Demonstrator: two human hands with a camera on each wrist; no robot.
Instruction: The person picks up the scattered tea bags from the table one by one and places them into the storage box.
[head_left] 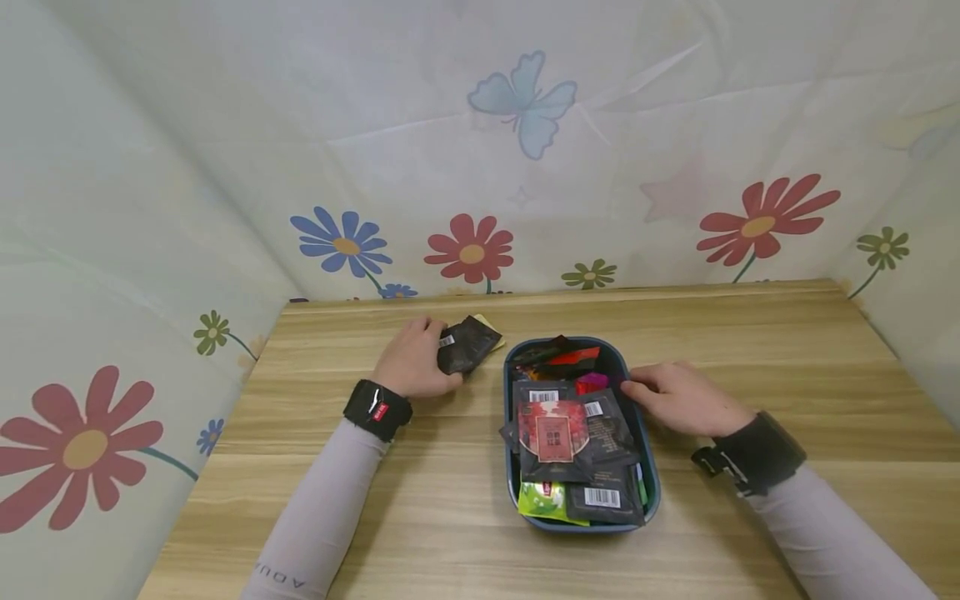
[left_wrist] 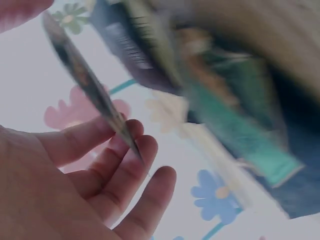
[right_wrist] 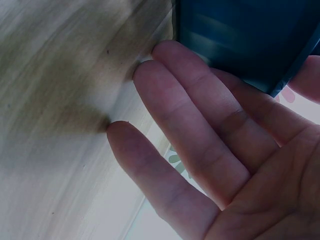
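Note:
My left hand [head_left: 412, 358] pinches a black tea sachet [head_left: 471, 346] between thumb and fingers, left of the blue box. In the left wrist view this sachet [left_wrist: 90, 85] shows nearly edge-on against the fingers. A pale yellow packet [head_left: 483, 322] peeks out behind it. My right hand [head_left: 686, 396] rests at the right side of the box [head_left: 651, 475], fingertips right at the rim. Its fingers [right_wrist: 185, 120] are extended and spread in the right wrist view. Black sachets and a red-labelled sachet [head_left: 553, 432] fill the box up to its rim.
A green-yellow Lipton packet [head_left: 542, 500] lies at the near end of the box, and a red packet [head_left: 573, 358] at the far end. The wooden table [head_left: 435, 533] meets a flower-print curtain [head_left: 420, 142] at the back and sides.

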